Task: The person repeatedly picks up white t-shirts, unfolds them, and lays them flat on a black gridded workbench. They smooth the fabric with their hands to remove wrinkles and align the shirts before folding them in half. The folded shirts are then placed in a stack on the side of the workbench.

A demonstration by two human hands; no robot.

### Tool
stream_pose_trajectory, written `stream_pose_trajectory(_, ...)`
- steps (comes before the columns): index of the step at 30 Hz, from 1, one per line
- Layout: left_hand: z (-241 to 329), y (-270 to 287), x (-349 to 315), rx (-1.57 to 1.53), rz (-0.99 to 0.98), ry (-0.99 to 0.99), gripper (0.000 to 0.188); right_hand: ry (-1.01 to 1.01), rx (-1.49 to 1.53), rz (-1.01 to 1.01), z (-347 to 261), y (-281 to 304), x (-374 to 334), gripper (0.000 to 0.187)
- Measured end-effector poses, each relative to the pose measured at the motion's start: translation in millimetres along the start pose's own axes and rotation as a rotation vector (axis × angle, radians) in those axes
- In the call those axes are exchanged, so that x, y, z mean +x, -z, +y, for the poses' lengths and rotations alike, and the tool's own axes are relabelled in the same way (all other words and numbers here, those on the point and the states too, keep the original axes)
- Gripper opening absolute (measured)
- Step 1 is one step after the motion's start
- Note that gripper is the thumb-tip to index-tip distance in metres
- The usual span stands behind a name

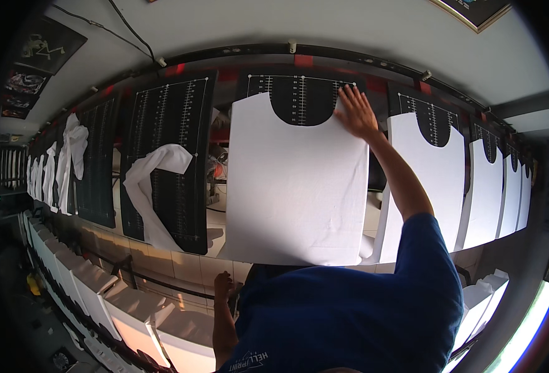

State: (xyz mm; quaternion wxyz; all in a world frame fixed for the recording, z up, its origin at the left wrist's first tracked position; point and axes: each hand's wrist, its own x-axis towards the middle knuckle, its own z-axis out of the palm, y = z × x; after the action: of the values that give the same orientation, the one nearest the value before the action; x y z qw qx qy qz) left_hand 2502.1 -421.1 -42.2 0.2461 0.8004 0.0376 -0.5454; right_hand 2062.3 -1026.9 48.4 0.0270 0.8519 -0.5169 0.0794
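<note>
A white shirt panel (pixel 296 186) with a scooped neckline lies over a black printing board (pixel 302 99) in front of me. The board has white ruler marks, which show through the neck opening. My right hand (pixel 356 113) rests flat with fingers stretched on the panel's right shoulder, near the board's far right corner. Low on the left, away from the panel, hangs my left hand (pixel 223 286). Its fingers are loosely bent and I see nothing in them. To the left, a crumpled white fabric piece (pixel 153 177) lies bunched on another black board (pixel 172 124).
Several more boards with smooth white panels (pixel 430 180) run off to the right. Leftward, further boards carry bunched white pieces (pixel 72 146). A dark rail (pixel 224 53) runs behind them along the wall. Behind me stands another row of white-covered boards (pixel 131 304).
</note>
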Motion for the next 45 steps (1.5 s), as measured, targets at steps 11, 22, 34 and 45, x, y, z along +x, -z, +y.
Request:
stream_pose_trajectory(11,116,149,32,0.066,0.745,-0.704,0.023,0.093,0.135,-0.429,-174,67,-263,0.084)
stream_pose_trajectory(22,318,170,35,0.616,0.532,-1.113,0.032,-0.227,0.204,-0.341,-447,54,-229,0.085)
stream_pose_trajectory(34,288,243,47,0.79,0.047,-1.472,0.013,-0.306,0.674,-0.172,-677,53,-106,0.027)
stream_pose_trajectory(45,288,244,43,0.641,-0.151,-1.406,0.023,-1.064,1.228,0.231,-598,21,-123,0.02)
